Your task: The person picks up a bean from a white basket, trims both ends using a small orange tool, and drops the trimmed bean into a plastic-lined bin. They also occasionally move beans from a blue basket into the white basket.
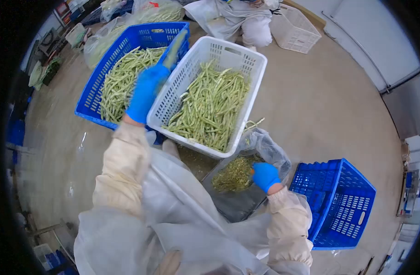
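My left hand point(148, 93), in a blue glove, is closed round a bunch of green beans point(175, 48) that sticks up blurred beyond the fingers. It is above the seam between a blue crate point(93, 85) and a white crate point(253, 87). Both crates hold heaps of green beans point(212, 105). My right hand point(266, 177), also gloved in blue, is closed over a plastic-lined container point(276, 153) of chopped bean trimmings point(235, 174). A small orange bit shows at its fingertips; the rest of what it grips is hidden.
Stacked blue crates point(343, 211) stand on the floor to the right. Ahead, another person in a pale apron point(226, 20) sits near a second white crate point(294, 30). Clear plastic bags of beans point(157, 13) lie behind the blue crate. Grey apron sheeting point(182, 215) covers my lap.
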Action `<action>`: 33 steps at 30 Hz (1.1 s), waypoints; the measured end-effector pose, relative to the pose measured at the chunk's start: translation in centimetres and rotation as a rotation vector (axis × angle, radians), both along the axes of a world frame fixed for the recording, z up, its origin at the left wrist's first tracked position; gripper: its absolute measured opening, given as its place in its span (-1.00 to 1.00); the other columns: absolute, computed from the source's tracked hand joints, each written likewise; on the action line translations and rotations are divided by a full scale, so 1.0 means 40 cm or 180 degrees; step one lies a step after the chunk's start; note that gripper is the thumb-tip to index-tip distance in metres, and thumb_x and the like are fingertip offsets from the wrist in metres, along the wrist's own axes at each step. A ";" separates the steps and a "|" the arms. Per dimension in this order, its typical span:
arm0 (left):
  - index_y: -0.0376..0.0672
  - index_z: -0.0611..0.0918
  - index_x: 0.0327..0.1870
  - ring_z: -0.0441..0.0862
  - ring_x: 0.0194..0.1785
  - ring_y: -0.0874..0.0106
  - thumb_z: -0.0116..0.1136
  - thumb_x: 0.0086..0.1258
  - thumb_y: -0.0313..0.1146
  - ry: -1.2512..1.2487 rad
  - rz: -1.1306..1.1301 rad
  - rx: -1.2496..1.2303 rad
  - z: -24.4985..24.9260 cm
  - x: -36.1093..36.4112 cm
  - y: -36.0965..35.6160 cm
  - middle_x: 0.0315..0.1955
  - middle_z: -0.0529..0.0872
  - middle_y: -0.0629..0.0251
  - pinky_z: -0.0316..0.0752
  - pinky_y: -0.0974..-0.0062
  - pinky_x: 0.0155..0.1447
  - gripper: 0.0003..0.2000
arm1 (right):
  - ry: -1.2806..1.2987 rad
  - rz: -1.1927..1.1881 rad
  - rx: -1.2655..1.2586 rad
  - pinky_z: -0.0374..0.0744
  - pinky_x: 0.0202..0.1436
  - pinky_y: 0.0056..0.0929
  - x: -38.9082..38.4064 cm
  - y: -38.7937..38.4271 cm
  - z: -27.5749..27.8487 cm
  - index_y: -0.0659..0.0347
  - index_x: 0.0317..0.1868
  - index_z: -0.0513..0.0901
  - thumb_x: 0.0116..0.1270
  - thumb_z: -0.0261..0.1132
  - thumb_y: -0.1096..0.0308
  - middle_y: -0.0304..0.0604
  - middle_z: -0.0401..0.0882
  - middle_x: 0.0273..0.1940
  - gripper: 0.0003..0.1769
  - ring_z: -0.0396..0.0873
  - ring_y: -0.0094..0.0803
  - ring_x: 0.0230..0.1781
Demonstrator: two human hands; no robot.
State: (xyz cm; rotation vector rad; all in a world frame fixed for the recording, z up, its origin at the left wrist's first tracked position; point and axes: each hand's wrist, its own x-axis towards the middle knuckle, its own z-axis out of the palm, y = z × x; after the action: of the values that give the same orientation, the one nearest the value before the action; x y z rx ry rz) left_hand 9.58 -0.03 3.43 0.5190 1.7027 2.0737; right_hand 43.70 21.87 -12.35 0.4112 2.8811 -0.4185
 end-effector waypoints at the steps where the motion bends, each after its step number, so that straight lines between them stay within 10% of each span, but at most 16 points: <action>1: -0.25 0.61 -0.16 0.59 -0.28 0.41 0.08 0.31 -0.28 0.1898 0.0962 -0.0965 -0.037 -0.145 -0.075 -0.32 0.66 0.21 0.47 0.47 -0.18 -0.76 | -0.0003 0.0022 -0.0045 0.51 -0.38 -0.17 0.010 0.004 0.001 0.19 -0.41 0.59 0.05 0.21 0.37 -0.01 0.60 -0.45 -0.90 0.62 -0.10 -0.39; 2: -0.26 0.61 -0.15 0.61 -0.24 0.34 0.09 0.29 -0.29 0.3805 0.1886 -0.1923 -0.078 -0.284 -0.133 -0.29 0.67 0.15 0.48 0.39 -0.15 -0.76 | -0.0169 -0.0066 0.0275 0.50 -0.37 -0.18 0.016 0.007 0.023 0.16 -0.42 0.58 0.04 0.23 0.36 -0.03 0.59 -0.45 -0.91 0.61 -0.10 -0.40; 5: -0.36 0.58 -0.12 0.56 -0.04 0.04 0.11 0.26 -0.28 0.4509 0.1686 -0.2939 -0.111 -0.362 -0.137 -0.16 0.62 -0.10 0.42 0.25 0.06 -0.69 | -0.0043 -0.0142 0.0672 0.47 -0.32 -0.21 -0.011 0.008 0.077 0.11 -0.42 0.58 0.01 0.25 0.35 -0.08 0.55 -0.45 -0.92 0.58 -0.12 -0.40; 8: -0.22 0.63 -0.21 0.60 -0.16 0.06 0.06 0.23 -0.28 0.2437 -0.0666 -0.3228 -0.307 -0.333 0.000 -0.24 0.64 -0.05 0.45 0.19 -0.02 -0.77 | 0.0150 -0.0164 0.0599 0.44 -0.25 -0.22 -0.055 0.003 0.142 0.10 -0.39 0.57 -0.02 0.28 0.36 -0.11 0.51 -0.41 -0.87 0.55 -0.15 -0.36; 12: -0.21 0.69 -0.42 0.62 -0.29 0.00 0.05 0.11 -0.30 0.3310 -0.3690 -0.4451 -0.657 -0.284 0.082 -0.35 0.67 -0.02 0.50 0.13 -0.20 -0.79 | 0.0400 0.0027 0.0258 0.43 -0.20 -0.23 -0.092 -0.009 0.162 0.11 -0.32 0.55 -0.09 0.29 0.37 -0.13 0.49 -0.35 -0.76 0.52 -0.19 -0.30; 17: -0.17 0.69 -0.23 0.63 -0.17 0.05 0.12 0.03 -0.39 0.2949 -0.4895 -0.4383 -0.932 -0.250 0.036 -0.22 0.70 0.11 0.53 0.17 -0.09 -0.74 | 0.0420 0.0047 0.0220 0.44 -0.17 -0.25 -0.121 -0.007 0.197 0.13 -0.30 0.54 -0.10 0.28 0.40 -0.13 0.47 -0.33 -0.74 0.51 -0.20 -0.26; 26: -0.18 0.62 -0.30 0.63 -0.31 0.09 0.19 0.12 -0.26 0.2194 -0.2154 -0.3737 -0.621 -0.303 0.142 -0.42 0.65 0.02 0.50 0.20 -0.19 -0.79 | 0.0505 0.0112 0.0087 0.44 -0.20 -0.22 -0.106 -0.008 0.225 0.15 -0.33 0.52 0.06 0.23 0.33 -0.08 0.48 -0.36 -0.84 0.52 -0.17 -0.31; 33: -0.26 0.52 -0.06 0.66 -0.21 0.36 0.07 0.39 -0.27 -0.0444 -0.1322 -0.1023 -0.171 -0.084 0.183 -0.26 0.66 0.14 0.62 0.50 -0.15 -0.75 | 0.2072 -0.0626 -0.0948 0.53 -0.28 -0.19 -0.136 -0.025 0.181 0.28 -0.11 0.56 0.15 0.24 0.38 0.00 0.57 -0.30 -0.72 0.59 -0.11 -0.31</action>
State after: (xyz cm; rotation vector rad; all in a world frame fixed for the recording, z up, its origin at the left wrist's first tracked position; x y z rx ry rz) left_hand 6.21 7.29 -3.42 0.5539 1.6387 1.4795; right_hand 38.24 20.86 -5.10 0.5965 3.3045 -1.1946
